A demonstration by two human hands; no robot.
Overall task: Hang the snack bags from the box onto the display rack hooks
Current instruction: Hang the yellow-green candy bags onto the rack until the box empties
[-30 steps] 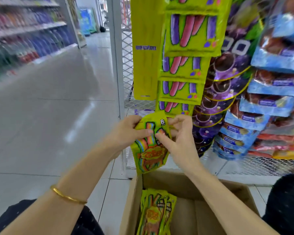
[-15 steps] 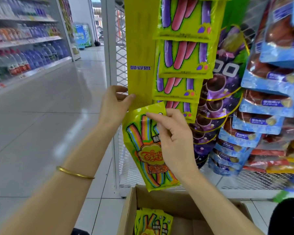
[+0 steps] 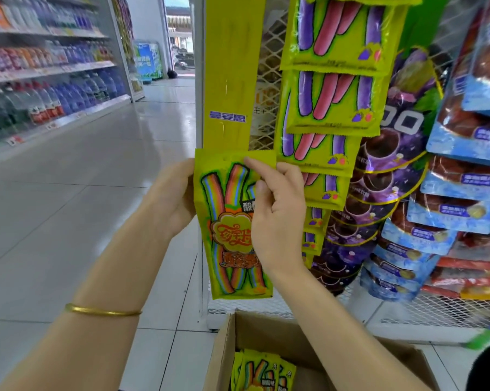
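Through my head camera, my left hand (image 3: 172, 197) curls around the left edge of a yellow-green snack bag (image 3: 232, 224), fingers behind it, while my right hand (image 3: 277, 218) pinches its top right corner, forefinger laid near the hanging hole. The bag stands upright just under the yellow hanging strip (image 3: 232, 71) of the rack. Its rainbow-strip print carries Chinese characters I read only as "酸". More such bags (image 3: 262, 372) stand in the cardboard box (image 3: 224, 359) below.
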